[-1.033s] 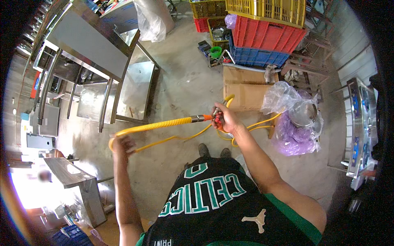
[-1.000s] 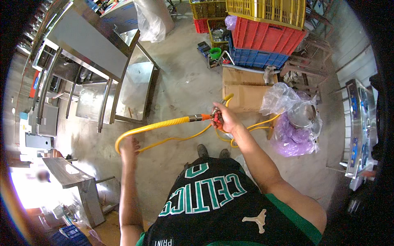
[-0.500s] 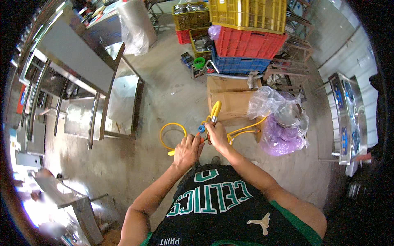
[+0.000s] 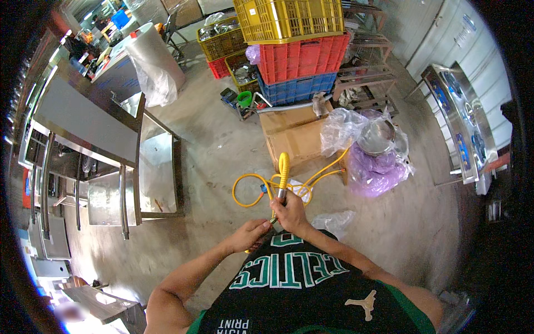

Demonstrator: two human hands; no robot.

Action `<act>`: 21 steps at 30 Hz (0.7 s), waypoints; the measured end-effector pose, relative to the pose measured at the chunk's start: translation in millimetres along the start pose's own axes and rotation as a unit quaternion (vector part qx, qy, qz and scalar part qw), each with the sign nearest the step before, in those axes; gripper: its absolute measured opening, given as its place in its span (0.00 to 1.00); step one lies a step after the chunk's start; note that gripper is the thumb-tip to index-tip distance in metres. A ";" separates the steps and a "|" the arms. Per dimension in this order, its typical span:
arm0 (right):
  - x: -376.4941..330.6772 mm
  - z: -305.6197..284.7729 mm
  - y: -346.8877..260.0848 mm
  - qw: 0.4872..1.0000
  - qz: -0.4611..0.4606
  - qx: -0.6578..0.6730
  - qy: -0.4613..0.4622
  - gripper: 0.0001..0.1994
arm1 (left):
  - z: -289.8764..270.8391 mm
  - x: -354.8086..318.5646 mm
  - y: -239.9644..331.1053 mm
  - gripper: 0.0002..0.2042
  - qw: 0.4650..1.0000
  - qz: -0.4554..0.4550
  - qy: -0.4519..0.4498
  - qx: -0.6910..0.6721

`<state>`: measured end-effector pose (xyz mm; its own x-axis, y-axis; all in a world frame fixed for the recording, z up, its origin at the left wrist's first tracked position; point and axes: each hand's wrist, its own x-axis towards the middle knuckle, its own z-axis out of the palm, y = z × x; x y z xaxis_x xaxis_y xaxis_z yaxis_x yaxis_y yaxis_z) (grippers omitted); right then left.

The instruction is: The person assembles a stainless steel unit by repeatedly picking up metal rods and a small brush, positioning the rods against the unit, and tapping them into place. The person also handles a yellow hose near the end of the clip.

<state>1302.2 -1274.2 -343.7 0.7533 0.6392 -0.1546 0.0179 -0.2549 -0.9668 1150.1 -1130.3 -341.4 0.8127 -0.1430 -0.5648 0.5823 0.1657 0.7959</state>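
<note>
My right hand (image 4: 290,214) is closed round the metal end fitting (image 4: 281,193) of a yellow coiled hose (image 4: 284,167), which rises in a loop in front of it. Close beside it, my left hand (image 4: 248,236) is closed on a yellow hose, of which a short bit shows below the fingers. A small brass-coloured fitting (image 4: 273,220) sits between the two hands, at the left fingertips. Beyond them, a blue coupling (image 4: 263,188) with an orange part lies among thinner yellow hose loops (image 4: 236,195). My fingers hide most of the joint.
A cardboard box (image 4: 300,136) lies ahead, with stacked crates (image 4: 303,58) behind it. Right of it are plastic-wrapped goods (image 4: 378,172) and a metal burner stand (image 4: 459,122). Steel cabinets (image 4: 83,122) stand left. Clear plastic (image 4: 336,221) lies on the floor by my right forearm.
Both hands have come nearer my body. The blue coupling, earlier at my fingers, is now apart from them. A brass-coloured fitting shows between the hands. The view has turned.
</note>
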 end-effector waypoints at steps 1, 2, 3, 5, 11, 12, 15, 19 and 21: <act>-1.2 -0.2 -2.5 1.000 -0.002 -0.007 -0.005 0.14 | -2.9 -0.2 -1.5 0.22 0.990 -0.088 -0.044 -0.101; -1.2 -1.6 -3.5 1.000 0.019 -0.002 -0.017 0.14 | -4.6 2.3 -1.4 0.21 0.993 -0.048 -0.048 -0.092; 1.4 -2.1 -2.9 1.000 -0.009 -0.012 0.012 0.14 | -4.4 6.6 -0.4 0.21 0.995 -0.034 -0.048 -0.076; 12.5 -4.7 3.2 0.996 -0.033 -0.058 0.056 0.15 | 1.4 19.9 4.3 0.19 0.983 0.068 0.078 0.148; 37.6 -5.9 33.8 0.973 -0.037 -0.123 0.191 0.13 | 41.3 60.8 15.2 0.12 0.704 0.299 0.416 0.492; 34.9 -5.9 35.4 0.977 -0.033 -0.110 0.181 0.13 | 43.1 58.6 14.5 0.13 0.763 0.196 0.381 0.484; 18.9 -5.9 27.9 0.990 0.000 -0.082 0.118 0.14 | 34.2 42.9 12.9 0.15 0.829 0.128 0.297 0.456; -1.2 -4.4 -6.0 0.995 -0.016 -0.063 0.077 0.14 | 17.5 12.6 18.7 0.16 0.911 0.153 0.186 0.333; -12.8 -4.0 -22.8 0.997 -0.023 0.002 0.076 0.14 | 15.8 -3.8 24.4 0.20 0.953 0.138 0.134 0.232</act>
<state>1294.8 -1279.5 -318.9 0.8423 0.5334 -0.0773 0.0533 -0.2252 -0.9729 1160.9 -1141.1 -316.4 0.9460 0.1091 -0.3051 0.3240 -0.2982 0.8978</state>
